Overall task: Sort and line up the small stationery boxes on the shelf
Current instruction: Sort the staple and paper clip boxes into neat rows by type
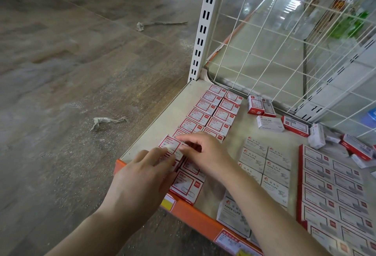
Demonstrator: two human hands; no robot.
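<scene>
Both hands pinch one red paper-clip box (170, 146) at the shelf's (162, 117) front left, left hand (140, 176) beneath, right hand (203, 152) above; next, probably seating it squarely into the red row (211, 111).

Both forearms I see are bare to the frame edge; no sleeve, watch, ring or glove. Left hand (140, 176) enters from 7 o'clock, right hand (205, 154) from 5 o'clock. Fingernails short, unpainted where visible.
</scene>
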